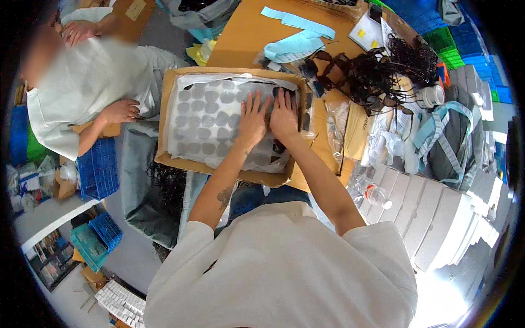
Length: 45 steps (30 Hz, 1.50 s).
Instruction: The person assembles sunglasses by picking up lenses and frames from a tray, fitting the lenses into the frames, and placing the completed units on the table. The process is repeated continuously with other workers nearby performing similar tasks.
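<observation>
A cardboard box (pixel 165 106) stands open near the centre of the frame. Inside lies a thin white sheet (pixel 210 120), through which rows of dark round shapes show. The sheet covers most of the box's contents; dark items (pixel 276 146) are exposed along the right end.

The left hand (pixel 253 117) rests palm down over the right part of the sheet, fingers extended and slightly apart, clamped on nothing. The right hand (pixel 284 113) is just beside it, palm down at the right end of the box, with its fingertips at the dark items; whether it grips one cannot be told.

Upper centre, a light-blue strip (pixel 295 46) lies folded on a brown table (pixel 235 38). Upper right, a tangled heap of dark sunglasses (pixel 372 76) is noted. Lower right, a clear bottle (pixel 374 194) lies beside a row of white boxes (pixel 432 213). Upper left, another person (pixel 104 71) in a light shirt is near the box. A blue crate (pixel 98 169) is at left.
</observation>
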Tool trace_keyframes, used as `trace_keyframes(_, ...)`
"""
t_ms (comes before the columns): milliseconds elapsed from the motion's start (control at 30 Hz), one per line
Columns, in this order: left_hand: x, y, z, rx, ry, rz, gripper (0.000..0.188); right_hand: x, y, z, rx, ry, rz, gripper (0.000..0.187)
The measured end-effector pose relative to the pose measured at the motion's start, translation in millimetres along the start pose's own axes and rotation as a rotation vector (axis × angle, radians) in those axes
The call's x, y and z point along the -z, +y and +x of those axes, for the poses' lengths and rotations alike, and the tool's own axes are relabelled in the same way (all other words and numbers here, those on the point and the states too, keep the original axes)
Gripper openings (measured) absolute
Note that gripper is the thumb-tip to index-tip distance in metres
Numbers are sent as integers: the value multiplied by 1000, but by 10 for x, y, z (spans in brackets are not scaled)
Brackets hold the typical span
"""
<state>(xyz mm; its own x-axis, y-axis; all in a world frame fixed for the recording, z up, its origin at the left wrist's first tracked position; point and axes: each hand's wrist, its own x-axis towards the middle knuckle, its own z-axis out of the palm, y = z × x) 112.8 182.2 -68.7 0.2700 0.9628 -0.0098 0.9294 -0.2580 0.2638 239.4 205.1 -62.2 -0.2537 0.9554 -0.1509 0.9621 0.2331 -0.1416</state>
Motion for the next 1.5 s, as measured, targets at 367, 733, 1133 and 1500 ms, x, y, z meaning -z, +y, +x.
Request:
trace_keyframes(367, -140, 199, 330, -66, -42, -21, 67, 969, 496, -337, 52, 626, 549, 44)
trace_keyframes(733, 45, 531, 301, -34, -29, -85, 58, 1009, 1468, 211, 8, 559, 387, 29)
trace_keyframes(1133, 865, 569, -997, 461, 414, -854, 41, 648, 1352, 928, -94, -104, -460, 18)
trace_keyframes(1500, 990, 436, -1156, 385, 442, -1429, 39, 2369, 1459, -326, 4, 755, 563, 18)
